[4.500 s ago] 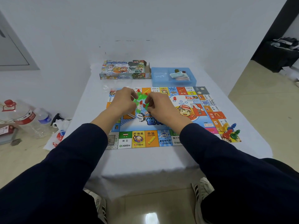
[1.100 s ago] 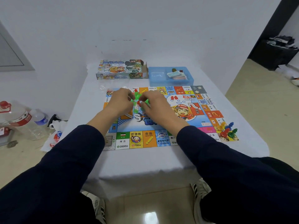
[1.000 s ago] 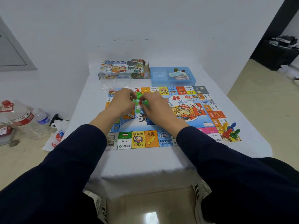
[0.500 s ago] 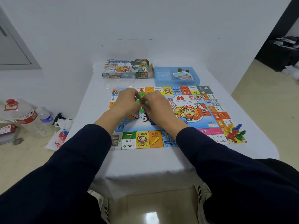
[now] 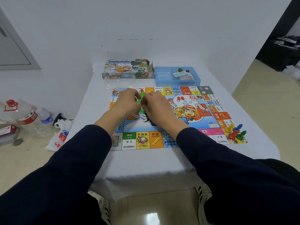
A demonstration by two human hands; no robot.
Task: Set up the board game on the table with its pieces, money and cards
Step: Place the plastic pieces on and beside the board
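The desk (image 5: 162,161), draped in white cloth, is carrying everything. The board (image 5: 191,125) is lying flat and fully opened across its middle, looking thin and stiff, best shifted by its edges. At eleven o'clock from the board, near the far desk edge, the box (image 5: 125,69) is sitting with one end flap open. Just beside it, at one o'clock, the blue tray (image 5: 162,78) is holding a small stack of money or cards (image 5: 183,75) in its right compartment; which of the two it is cannot be told. Such paper would be light and slippery, so it is probably best pinched as a whole stack from the sides.

Both hands are meeting over the board's upper left part, at about ten o'clock from its centre. The left hand (image 5: 126,103) and right hand (image 5: 155,106) are both pinching a cluster of small green pieces (image 5: 141,98), fingers curled narrow around it, with a bit of red showing among them. These look like light, hard, small plastic, apt to scatter or roll, so fingertip grips close to the board seem safest. Whether they are joined or in a clear bag cannot be told.

At four o'clock, on the board's near right corner, the pawns (image 5: 235,132) are lying in a loose heap, touching one another.
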